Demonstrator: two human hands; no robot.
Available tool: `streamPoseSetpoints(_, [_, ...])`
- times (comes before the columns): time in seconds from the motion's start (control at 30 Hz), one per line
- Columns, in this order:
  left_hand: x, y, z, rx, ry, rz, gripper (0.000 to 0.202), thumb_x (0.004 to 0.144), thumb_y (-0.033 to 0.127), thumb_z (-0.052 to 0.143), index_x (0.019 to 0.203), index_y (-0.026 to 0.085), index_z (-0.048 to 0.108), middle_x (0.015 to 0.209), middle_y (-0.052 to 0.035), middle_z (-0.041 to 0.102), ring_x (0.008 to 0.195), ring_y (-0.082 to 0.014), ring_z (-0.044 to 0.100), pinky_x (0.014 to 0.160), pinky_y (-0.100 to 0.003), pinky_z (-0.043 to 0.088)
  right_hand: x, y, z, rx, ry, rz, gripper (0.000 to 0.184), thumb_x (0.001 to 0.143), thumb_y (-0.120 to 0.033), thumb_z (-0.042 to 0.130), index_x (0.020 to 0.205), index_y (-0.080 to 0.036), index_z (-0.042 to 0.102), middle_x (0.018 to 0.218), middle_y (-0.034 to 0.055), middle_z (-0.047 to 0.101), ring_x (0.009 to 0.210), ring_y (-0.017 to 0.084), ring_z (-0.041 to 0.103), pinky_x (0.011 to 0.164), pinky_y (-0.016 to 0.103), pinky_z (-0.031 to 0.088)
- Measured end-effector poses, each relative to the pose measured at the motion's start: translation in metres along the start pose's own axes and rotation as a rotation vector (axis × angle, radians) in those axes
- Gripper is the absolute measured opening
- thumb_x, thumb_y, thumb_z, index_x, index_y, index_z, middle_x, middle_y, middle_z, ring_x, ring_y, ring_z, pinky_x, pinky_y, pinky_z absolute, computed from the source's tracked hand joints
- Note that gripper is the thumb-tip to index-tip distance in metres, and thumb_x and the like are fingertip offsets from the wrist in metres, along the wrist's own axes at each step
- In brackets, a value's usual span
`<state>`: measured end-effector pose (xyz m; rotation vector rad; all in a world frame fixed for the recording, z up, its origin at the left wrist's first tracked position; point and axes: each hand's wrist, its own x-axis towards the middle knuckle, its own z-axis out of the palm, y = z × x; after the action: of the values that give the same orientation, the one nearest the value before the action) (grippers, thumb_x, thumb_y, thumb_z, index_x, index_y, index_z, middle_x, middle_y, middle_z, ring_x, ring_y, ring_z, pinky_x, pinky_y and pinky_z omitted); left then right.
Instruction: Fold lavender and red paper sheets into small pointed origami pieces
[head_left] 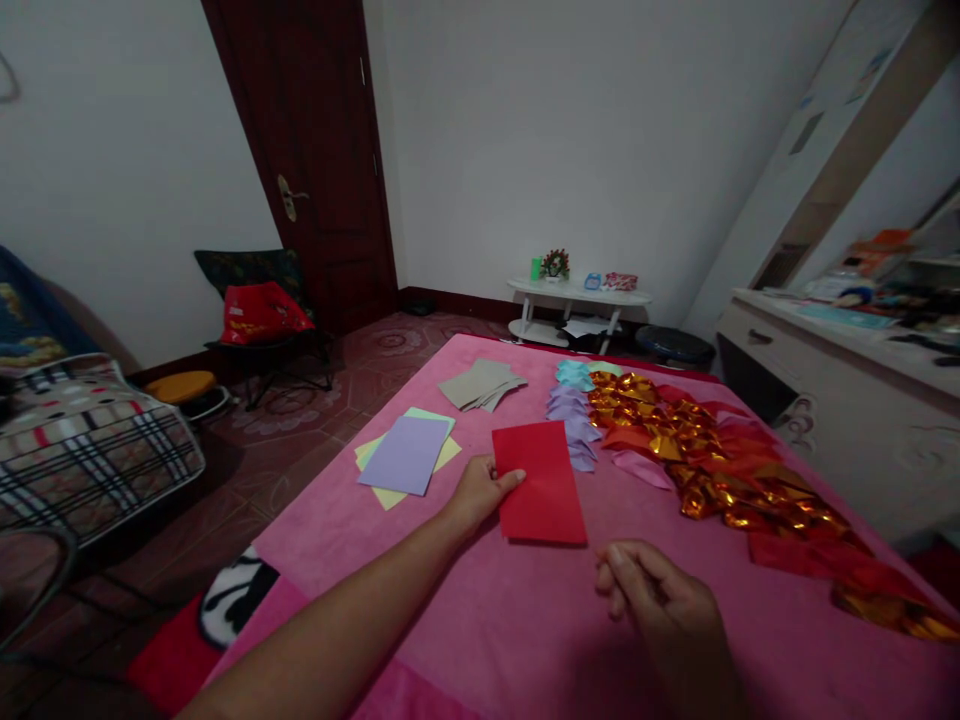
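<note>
A red paper sheet is gripped at its left edge by my left hand, thumb on top and fingers underneath. Just off the sheet's lower right corner is my right hand, its fingers curled in and thumb close to the index finger; nothing shows in it. Left of the sheet lies a small stack of lilac, green and yellow paper sheets. Farther back rests a fanned pile of grey-beige sheets.
Rows of folded paper pieces, lilac, shiny gold and red, cover the right side of the pink-covered table. Beyond it stand a white side table, a folding chair and a dresser.
</note>
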<state>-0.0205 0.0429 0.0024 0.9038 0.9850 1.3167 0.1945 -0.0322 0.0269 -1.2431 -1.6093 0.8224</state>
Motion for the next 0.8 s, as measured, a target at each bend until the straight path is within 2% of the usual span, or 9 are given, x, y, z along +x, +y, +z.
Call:
streamPoseSetpoints(0.1, [-0.005,0.001,0.001,0.013,-0.117,-0.044,0.047,0.053,0.044,0.083,0.078,0.006,0.07,0.075,-0.0109,0.071,0.059,-0.0171,0.063,0.056,-0.025,0.047,-0.004,0.007,-0.004,-0.265,0.1,-0.316,0.019,0.086,-0.028,0.053,0.095,-0.021,0.068,0.098,0.0092,0.065,0.082,0.02,0.067,0.066,0.028,0.057])
streamPoseSetpoints(0.2, [-0.01,0.003,0.0,0.038,-0.189,-0.082,0.048,0.055,0.046,0.081,0.079,0.005,0.07,0.076,-0.011,0.071,0.061,-0.0169,0.064,0.057,-0.025,0.047,0.0,0.015,-0.005,-0.498,0.123,-0.568,0.034,0.087,-0.016,0.047,0.116,-0.027,0.063,0.132,0.0116,0.048,0.111,0.025,0.057,0.083,0.037,0.054])
streamPoseSetpoints(0.3, [-0.014,0.004,-0.002,0.054,-0.21,-0.086,0.048,0.057,0.047,0.08,0.078,0.005,0.069,0.074,-0.0101,0.071,0.059,-0.0156,0.063,0.055,-0.023,0.046,0.007,0.018,-0.005,-0.635,0.04,-0.697,0.045,0.085,-0.01,0.049,0.125,-0.029,0.057,0.139,0.0131,0.04,0.119,0.027,0.05,0.083,0.041,0.054])
streamPoseSetpoints(0.47, [-0.017,-0.001,-0.001,0.133,-0.237,-0.049,0.047,0.062,0.048,0.076,0.079,0.005,0.069,0.073,-0.0093,0.07,0.06,-0.0156,0.062,0.056,-0.023,0.045,0.013,0.016,-0.005,-0.594,-0.021,-0.89,0.036,0.079,-0.002,0.052,0.102,-0.025,0.068,0.132,0.0133,0.049,0.121,0.028,0.048,0.089,0.046,0.05])
streamPoseSetpoints(0.6, [-0.016,-0.008,-0.005,0.251,-0.18,0.082,0.039,0.078,0.041,0.063,0.098,0.007,0.064,0.071,-0.0054,0.066,0.054,-0.0111,0.057,0.054,-0.022,0.043,0.009,0.019,-0.009,-0.525,-0.042,-0.92,0.032,0.08,-0.002,0.051,0.097,-0.024,0.067,0.118,0.0123,0.062,0.113,0.022,0.055,0.085,0.038,0.053])
streamPoseSetpoints(0.67, [-0.019,-0.008,-0.012,0.348,-0.128,0.189,0.039,0.084,0.032,0.055,0.117,0.011,0.055,0.078,-0.0051,0.065,0.052,-0.0088,0.053,0.055,-0.022,0.044,0.005,0.023,-0.013,-0.491,-0.081,-0.874,0.031,0.081,-0.004,0.048,0.098,-0.023,0.067,0.115,0.0113,0.065,0.11,0.02,0.058,0.085,0.036,0.054])
streamPoseSetpoints(0.7, [-0.022,-0.006,-0.015,0.397,-0.165,0.222,0.04,0.085,0.027,0.052,0.122,0.013,0.051,0.087,-0.0073,0.065,0.056,-0.0095,0.055,0.059,-0.024,0.046,0.003,0.026,-0.016,-0.474,-0.108,-0.834,0.031,0.083,-0.005,0.047,0.098,-0.024,0.066,0.114,0.0107,0.066,0.11,0.019,0.059,0.086,0.035,0.054])
streamPoseSetpoints(0.77, [-0.031,0.001,-0.021,0.543,-0.26,0.345,0.042,0.082,0.019,0.05,0.124,0.017,0.051,0.108,-0.0117,0.062,0.085,-0.0156,0.062,0.079,-0.032,0.049,-0.003,0.031,-0.021,-0.435,-0.161,-0.739,0.029,0.084,-0.009,0.046,0.099,-0.025,0.066,0.114,0.0092,0.067,0.109,0.019,0.06,0.086,0.035,0.053])
streamPoseSetpoints(0.8, [-0.037,0.006,-0.024,0.643,-0.335,0.432,0.042,0.081,0.016,0.05,0.122,0.018,0.054,0.117,-0.0124,0.058,0.103,-0.0195,0.058,0.091,-0.036,0.046,-0.005,0.034,-0.023,-0.413,-0.182,-0.686,0.028,0.085,-0.011,0.046,0.1,-0.025,0.066,0.115,0.0086,0.067,0.109,0.019,0.06,0.088,0.036,0.053])
